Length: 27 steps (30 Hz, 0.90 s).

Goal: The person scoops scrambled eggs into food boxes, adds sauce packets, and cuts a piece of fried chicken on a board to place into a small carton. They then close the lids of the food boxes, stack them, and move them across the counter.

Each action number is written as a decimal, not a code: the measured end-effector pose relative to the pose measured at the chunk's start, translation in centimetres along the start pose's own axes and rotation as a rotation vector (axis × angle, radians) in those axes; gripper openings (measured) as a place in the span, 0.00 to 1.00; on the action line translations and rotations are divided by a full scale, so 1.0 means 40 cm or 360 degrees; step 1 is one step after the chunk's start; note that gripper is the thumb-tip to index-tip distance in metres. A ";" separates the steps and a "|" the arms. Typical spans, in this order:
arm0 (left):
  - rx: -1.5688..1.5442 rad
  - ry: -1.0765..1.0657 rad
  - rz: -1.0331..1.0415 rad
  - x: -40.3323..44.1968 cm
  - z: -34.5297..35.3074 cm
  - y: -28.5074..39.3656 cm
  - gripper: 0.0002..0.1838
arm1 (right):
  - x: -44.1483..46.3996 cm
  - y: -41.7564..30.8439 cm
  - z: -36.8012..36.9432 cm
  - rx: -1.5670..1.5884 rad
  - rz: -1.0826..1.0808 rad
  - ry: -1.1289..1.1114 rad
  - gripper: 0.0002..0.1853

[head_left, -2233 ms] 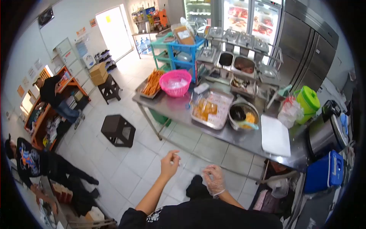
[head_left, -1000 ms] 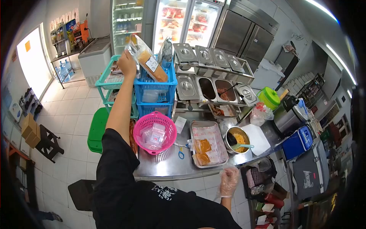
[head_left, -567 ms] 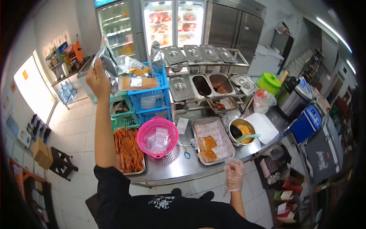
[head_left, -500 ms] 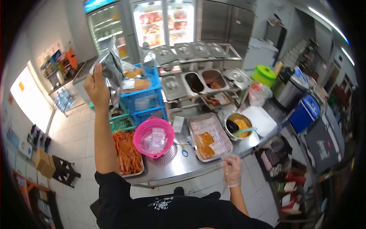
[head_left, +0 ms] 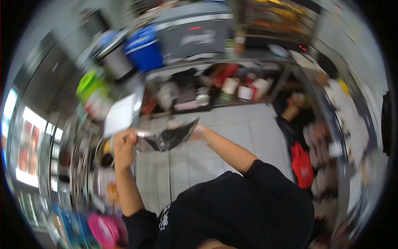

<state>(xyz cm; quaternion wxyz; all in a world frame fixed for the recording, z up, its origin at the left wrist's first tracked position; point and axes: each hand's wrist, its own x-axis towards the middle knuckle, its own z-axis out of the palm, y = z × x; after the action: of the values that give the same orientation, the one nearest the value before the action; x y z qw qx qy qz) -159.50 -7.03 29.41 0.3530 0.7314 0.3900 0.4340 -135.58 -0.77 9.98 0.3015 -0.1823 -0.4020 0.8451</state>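
Holds foil pouch (head_left: 166, 138) up over tiled floor (head_left: 215, 130), in front of the black shirt, near white board (head_left: 120, 114) on metal table (head_left: 135, 86). Grips one end with left hand (head_left: 124, 146), fingers closed on the edge. Reaches the other end with right hand (head_left: 198, 133), partly hidden and blurred; cannot tell opening or grip of its fingers.

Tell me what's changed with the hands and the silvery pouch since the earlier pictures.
The left hand has carried the silvery pouch away from beside the blue crates, rightward, to over the floor. The right hand has come from near the counter edge to the pouch's other end; blur hides its grip. The left hand's hold stayed, as did the pink basket.
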 end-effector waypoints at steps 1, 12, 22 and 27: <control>-0.0016 -0.0209 0.0017 0.080 0.098 -0.023 0.31 | -0.065 -0.011 -0.066 0.0312 0.0000 -0.0223 0.25; -0.0882 -0.1048 0.0336 0.674 1.023 -0.079 0.10 | -0.678 -0.264 -0.372 0.1235 -0.0720 0.0140 0.31; -0.1309 -0.1160 -0.0018 1.124 1.714 -0.082 0.17 | -1.114 -0.484 -0.792 0.1411 -0.2105 0.1222 0.31; -0.1432 -0.1500 -0.0240 1.184 1.956 -0.060 0.16 | -1.401 -0.705 -0.776 0.0661 -0.2570 0.2906 0.24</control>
<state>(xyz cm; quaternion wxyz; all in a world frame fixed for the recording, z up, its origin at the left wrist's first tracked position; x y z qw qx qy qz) -73.82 21.65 15.12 0.7870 0.5948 0.0243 0.1620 -66.09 -5.90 16.97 0.9296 -0.3536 0.1001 0.0280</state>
